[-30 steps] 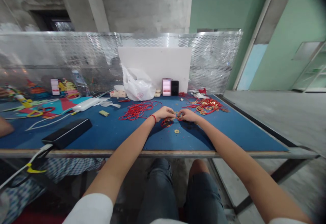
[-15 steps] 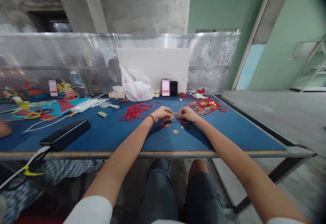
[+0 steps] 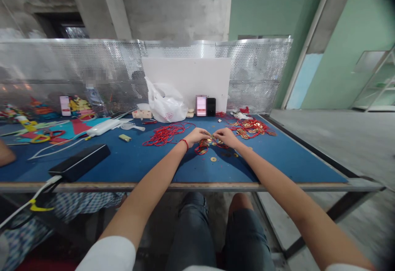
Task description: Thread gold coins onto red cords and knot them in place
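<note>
Closer together than in the earlier frame, left hand [image 3: 197,136] and right hand [image 3: 226,137], with fingertips [image 3: 209,136] almost meeting above a blue work mat [image 3: 138,160]. Fingers of both hands narrow, pinched on a thin red cord [image 3: 220,143], though the exact grip too small to tell. Just under the left fingers, a small tangle of red cord with brass coins [image 3: 202,147]. Just below the gap between the fingers, one loose brass coin [image 3: 213,159], lying flat on the mat and not touching the hands. Around the left wrist, a red string bracelet [image 3: 184,142]. Farther beyond the left fingers, a loose heap of red cord [image 3: 165,135]. Beyond the right fingers, a pile of brass coins tied with red cord [image 3: 249,126]. Well behind the fingers, a white plastic bag [image 3: 165,105], leaning on a white board [image 3: 185,77]. Well left of the fingers, a flat black box [image 3: 78,162].
</note>
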### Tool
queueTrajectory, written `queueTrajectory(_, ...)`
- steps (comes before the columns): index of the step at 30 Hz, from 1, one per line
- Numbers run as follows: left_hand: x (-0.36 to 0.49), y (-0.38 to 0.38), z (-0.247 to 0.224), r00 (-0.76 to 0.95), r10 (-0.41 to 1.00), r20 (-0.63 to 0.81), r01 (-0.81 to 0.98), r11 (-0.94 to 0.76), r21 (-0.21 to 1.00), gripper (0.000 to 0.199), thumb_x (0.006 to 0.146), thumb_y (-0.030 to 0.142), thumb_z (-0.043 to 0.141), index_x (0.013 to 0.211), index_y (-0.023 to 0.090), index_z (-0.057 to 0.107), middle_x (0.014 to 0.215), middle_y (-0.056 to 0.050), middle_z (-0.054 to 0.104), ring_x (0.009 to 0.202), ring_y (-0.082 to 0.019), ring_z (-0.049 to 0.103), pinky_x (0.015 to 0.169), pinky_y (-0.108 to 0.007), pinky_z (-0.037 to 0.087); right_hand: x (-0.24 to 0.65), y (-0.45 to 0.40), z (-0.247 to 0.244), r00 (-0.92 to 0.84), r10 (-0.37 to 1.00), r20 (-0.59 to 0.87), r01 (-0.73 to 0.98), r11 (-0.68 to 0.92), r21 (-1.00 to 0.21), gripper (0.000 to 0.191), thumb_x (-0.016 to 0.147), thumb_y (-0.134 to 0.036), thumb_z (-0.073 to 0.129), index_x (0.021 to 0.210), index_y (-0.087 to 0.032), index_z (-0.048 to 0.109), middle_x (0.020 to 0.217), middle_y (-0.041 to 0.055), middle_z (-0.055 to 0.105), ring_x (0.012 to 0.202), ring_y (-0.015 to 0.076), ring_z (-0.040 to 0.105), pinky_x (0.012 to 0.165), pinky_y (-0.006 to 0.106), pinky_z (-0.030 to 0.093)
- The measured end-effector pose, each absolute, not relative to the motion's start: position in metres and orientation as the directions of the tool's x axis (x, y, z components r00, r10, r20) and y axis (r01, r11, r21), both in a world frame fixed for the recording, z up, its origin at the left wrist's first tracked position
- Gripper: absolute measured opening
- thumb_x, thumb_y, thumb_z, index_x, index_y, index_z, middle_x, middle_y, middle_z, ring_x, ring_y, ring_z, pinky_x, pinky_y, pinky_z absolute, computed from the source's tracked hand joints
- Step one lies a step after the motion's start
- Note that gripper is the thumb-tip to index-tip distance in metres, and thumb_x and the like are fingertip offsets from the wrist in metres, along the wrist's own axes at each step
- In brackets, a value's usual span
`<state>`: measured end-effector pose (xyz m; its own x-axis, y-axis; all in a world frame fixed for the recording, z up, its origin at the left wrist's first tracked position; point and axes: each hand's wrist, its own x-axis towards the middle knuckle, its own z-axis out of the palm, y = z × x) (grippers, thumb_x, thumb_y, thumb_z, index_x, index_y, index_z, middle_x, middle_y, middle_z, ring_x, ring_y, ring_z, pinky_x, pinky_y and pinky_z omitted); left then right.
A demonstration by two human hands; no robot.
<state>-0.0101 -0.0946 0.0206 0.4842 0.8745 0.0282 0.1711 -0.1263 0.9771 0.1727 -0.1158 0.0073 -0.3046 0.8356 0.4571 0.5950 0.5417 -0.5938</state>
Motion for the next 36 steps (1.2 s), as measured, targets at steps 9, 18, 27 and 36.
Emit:
queueTrajectory(9, -0.009, -0.093, 0.02, 0.477, 0.878, 0.045, 0.133, -0.123, 0.983, 0.014, 0.061, 0.016, 0.076, 0.072, 0.01, 0.069, 0.06, -0.004, 0.065, 0.053, -0.011, 0.058, 0.057, -0.023, 0.046, 0.171, -0.12, 0.008, -0.26, 0.895, 0.363, 0.569, 0.446, -0.691, 0.031, 0.077, -0.034, 0.047, 0.062, -0.012, 0.064, 0.049, -0.0003, 0.051, 0.05, 0.0106, 0.042, 0.05, 0.023, 0.028)
queueTrajectory(18, -0.009, -0.097, 0.021, 0.509, 0.858, 0.067, 0.111, -0.143, 0.983, 0.018, 0.06, 0.017, 0.077, 0.072, 0.009, 0.065, 0.058, -0.003, 0.064, 0.05, -0.01, 0.057, 0.053, -0.022, 0.043, 0.168, -0.12, 0.007, -0.323, 0.848, 0.419, 0.642, 0.522, -0.561, 0.03, 0.078, -0.035, 0.046, 0.058, -0.014, 0.056, 0.055, -0.0013, 0.047, 0.058, 0.0106, 0.042, 0.054, 0.023, 0.026)
queueTrajectory(27, -0.013, -0.09, 0.023, 0.416, 0.908, 0.057, -0.074, -0.029, 0.997, 0.022, 0.06, 0.014, 0.077, 0.074, 0.011, 0.061, 0.062, -0.001, 0.064, 0.055, -0.009, 0.059, 0.058, -0.022, 0.044, 0.182, -0.117, 0.017, -0.152, 0.958, 0.245, 0.115, 0.263, -0.958, 0.034, 0.071, -0.049, 0.055, 0.063, -0.017, 0.047, 0.068, 0.0029, 0.055, 0.066, 0.0129, 0.05, 0.066, 0.025, 0.042)
queueTrajectory(36, -0.017, -0.077, 0.018, 0.378, 0.92, 0.101, -0.19, -0.029, 0.981, 0.021, 0.06, 0.015, 0.078, 0.074, 0.011, 0.062, 0.069, -0.002, 0.065, 0.059, -0.009, 0.06, 0.062, -0.022, 0.047, 0.206, -0.138, 0.052, -0.174, 0.903, 0.392, -0.38, 0.306, -0.873, 0.03, 0.078, -0.045, 0.056, 0.066, -0.021, 0.045, 0.102, 0.0062, 0.062, 0.106, 0.0193, 0.055, 0.093, 0.035, 0.045)
